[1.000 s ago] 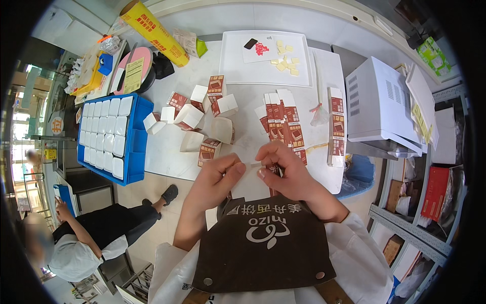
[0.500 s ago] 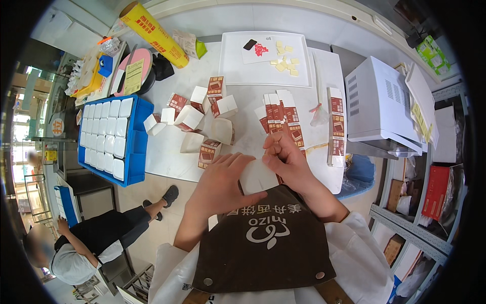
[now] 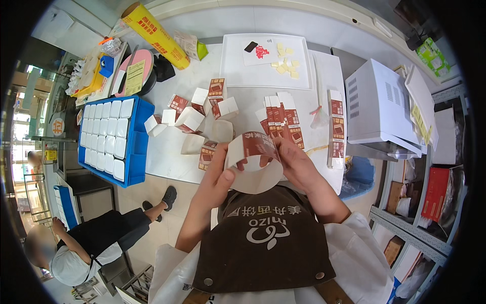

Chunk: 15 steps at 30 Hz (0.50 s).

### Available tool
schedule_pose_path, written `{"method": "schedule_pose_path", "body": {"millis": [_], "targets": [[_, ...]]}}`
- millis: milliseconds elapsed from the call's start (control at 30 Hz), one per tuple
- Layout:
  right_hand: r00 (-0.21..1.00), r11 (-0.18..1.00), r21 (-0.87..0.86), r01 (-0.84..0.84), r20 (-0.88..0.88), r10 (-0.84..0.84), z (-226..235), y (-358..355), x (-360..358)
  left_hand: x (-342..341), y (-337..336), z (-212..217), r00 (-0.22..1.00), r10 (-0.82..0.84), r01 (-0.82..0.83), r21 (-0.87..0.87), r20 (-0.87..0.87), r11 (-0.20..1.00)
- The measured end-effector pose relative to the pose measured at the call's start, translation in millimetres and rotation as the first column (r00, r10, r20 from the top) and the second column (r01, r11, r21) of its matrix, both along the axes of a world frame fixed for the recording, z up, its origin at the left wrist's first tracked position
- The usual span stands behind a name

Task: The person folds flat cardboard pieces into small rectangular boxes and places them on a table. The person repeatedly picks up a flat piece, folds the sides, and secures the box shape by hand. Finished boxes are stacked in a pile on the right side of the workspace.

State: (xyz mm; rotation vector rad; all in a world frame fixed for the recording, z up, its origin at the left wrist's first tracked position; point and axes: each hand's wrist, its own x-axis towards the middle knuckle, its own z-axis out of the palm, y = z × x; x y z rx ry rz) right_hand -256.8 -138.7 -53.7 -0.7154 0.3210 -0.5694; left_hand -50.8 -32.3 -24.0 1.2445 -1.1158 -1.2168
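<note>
Both hands hold a curved paper carton sleeve (image 3: 253, 161) above the counter (image 3: 167, 152) edge: left hand (image 3: 218, 175) fingers gripping its left end, right hand (image 3: 295, 164) fingers pinching its right. Beyond lie folded cartons (image 3: 195, 119) and flat carton blanks (image 3: 280, 121).

Folded cartons (image 3: 202, 114) crowd the table (image 3: 167, 157) beyond the hands (image 3: 253, 169).

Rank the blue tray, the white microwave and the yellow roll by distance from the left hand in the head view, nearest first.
From the left hand:
1. Blue tray, to its left on the table's edge.
2. White microwave, far right.
3. Yellow roll, far end, top left.
</note>
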Motion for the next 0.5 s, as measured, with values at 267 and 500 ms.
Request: {"method": "schedule_pose_path", "body": {"millis": [267, 500], "targets": [[0.987, 0.999, -0.032, -0.036, -0.156, 0.030, -0.3, 15.1, 12.7, -23.1, 2.5, -13.9, 0.997, -0.072, 0.072, 0.052, -0.003, 0.996], [0.989, 0.997, -0.034, -0.063, -0.132, 0.058, -15.9, 3.4, -0.7, -17.2, -10.2, -2.1, 0.987, 0.156, -0.155, -0.063, 0.023, 0.986]]}}
